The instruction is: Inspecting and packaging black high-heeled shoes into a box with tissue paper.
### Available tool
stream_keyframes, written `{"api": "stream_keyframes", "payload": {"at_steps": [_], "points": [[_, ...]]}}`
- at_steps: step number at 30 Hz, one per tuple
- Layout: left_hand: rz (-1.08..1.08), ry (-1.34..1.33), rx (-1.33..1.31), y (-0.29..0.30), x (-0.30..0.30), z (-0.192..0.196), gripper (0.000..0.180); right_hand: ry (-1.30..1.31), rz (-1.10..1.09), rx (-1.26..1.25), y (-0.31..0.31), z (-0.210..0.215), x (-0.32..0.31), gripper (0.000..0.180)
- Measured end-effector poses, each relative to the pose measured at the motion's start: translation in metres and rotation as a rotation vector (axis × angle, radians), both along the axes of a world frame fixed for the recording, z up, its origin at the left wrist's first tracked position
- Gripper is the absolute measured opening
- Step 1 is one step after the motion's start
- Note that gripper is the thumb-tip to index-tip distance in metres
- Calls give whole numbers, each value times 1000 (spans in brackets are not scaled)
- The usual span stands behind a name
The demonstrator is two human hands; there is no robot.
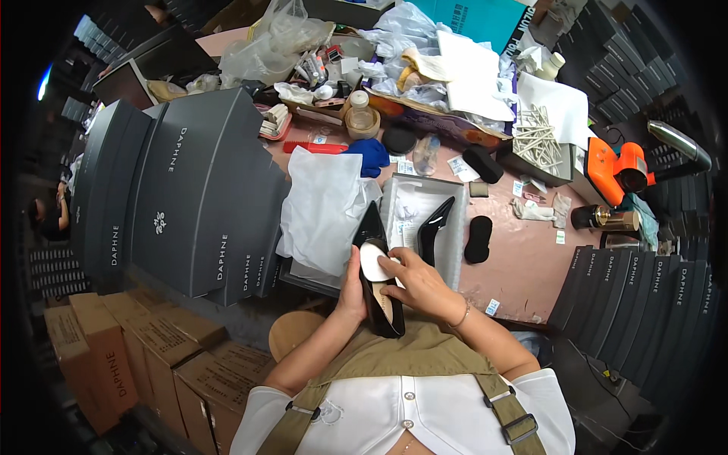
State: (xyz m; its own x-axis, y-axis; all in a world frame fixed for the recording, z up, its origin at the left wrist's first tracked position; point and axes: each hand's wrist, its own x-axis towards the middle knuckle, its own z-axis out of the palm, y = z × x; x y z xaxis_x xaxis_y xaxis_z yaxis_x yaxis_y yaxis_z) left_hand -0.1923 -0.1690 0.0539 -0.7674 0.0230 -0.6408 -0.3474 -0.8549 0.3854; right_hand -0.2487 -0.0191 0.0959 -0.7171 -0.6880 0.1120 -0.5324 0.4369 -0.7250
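Left hand [350, 290] is gripping the glossy black shoe [370, 233] by its side, at seven o'clock from the open box [459, 246]. Probably light, stiffish, slick, so sides are making sense for holding. Right hand [422, 283] is touching a soft-looking white pad [371, 263]; from here, can't tell if it's pinching.

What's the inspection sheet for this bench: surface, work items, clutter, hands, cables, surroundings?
Surface: pinkish table, loose items across it.
Work items: black pump held toe away from the person; white pad at its opening; second pump in a grey box.
Clutter: blue cloth, red item, white sticks in a dark box, orange device.
Hands: left hand grips the pump's side; right hand touches the pad, pinching or pressing unclear.
Cables: thin dark cable lower right; its ends can't be traced.
Surroundings: dark boxes stacked left, more at right; brown cartons lower left.
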Motion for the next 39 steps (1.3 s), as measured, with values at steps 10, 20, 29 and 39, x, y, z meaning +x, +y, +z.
{"api": "stream_keyframes", "payload": {"at_steps": [10,20,29,39], "points": [[-12,-29,-62,12,0,-8,46,1,-140,103,-32,-25,-11,19],[-77,-130,105,-22,5,-7,56,-546,-468,232,20,-106,-138,46],[-104,-126,162,-25,8,-5,55,-212,-608,31,-2,-165,-150,26],[93,-5,65,-3,1,-10,50,75,65,95,-36,-5,-27,26]]}}
